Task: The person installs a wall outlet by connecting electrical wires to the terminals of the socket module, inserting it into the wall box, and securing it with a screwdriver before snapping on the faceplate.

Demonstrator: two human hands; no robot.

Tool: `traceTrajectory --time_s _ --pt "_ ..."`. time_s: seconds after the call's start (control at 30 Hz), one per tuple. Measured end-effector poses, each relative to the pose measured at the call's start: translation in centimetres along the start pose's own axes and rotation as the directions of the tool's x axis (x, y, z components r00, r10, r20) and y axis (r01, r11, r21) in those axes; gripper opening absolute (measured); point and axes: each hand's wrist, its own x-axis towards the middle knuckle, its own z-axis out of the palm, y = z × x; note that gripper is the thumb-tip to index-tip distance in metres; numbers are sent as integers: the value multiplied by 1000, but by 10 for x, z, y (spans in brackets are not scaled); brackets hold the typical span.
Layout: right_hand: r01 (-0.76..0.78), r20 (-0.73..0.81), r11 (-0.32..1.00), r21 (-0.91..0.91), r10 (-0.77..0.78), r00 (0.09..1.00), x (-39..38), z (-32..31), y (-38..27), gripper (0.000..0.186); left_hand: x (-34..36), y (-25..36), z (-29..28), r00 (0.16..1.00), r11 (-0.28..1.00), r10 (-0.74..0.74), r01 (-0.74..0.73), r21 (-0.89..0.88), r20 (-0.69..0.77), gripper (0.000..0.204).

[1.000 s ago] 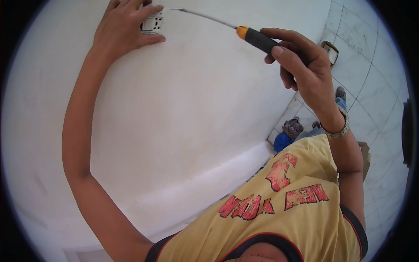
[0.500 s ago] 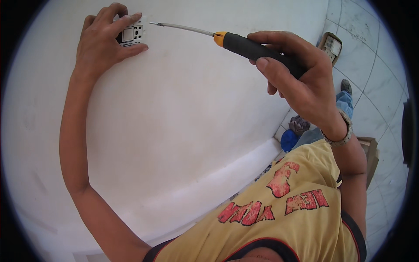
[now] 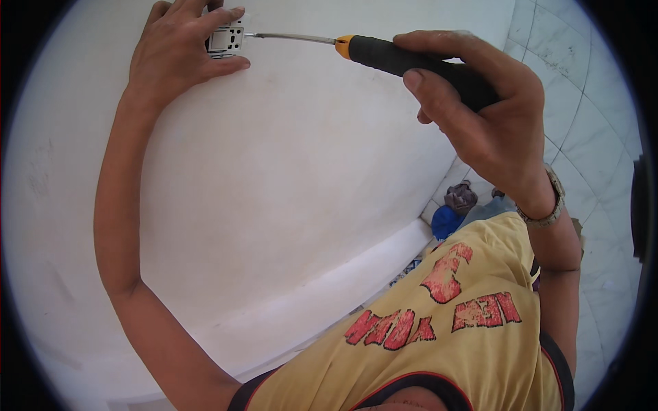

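Against the white wall at the upper left, my left hand grips a small white wall socket and switch unit. Its thumb lies along the lower edge and its fingers curl over the upper edge. My right hand is wrapped round the black grip of a screwdriver with a yellow collar. The screwdriver's long metal shaft points left, level with the unit. Its tip meets the unit's right edge, but the screw itself is too small to make out.
The white wall fills the left and middle, ending in a ledge at its foot. Grey-white marbled tiles cover the floor at the right. A blue round item and a crumpled dark cloth lie by the wall's base.
The screwdriver's tip has closed the small gap to the unit's right edge. My view has shifted a little, and the box of parts on the floor is now out of sight.
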Motion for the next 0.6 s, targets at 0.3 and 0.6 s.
traceTrajectory --time_s 0.3,0.6 --pt "121 8 987 -108 -121 993 13 3 -20 23 -10 2 7 999 999 34 -34 -7 -21 59" --pt "140 116 917 -374 -103 988 27 6 -49 18 -10 8 11 995 997 73 -71 24 -71 60"
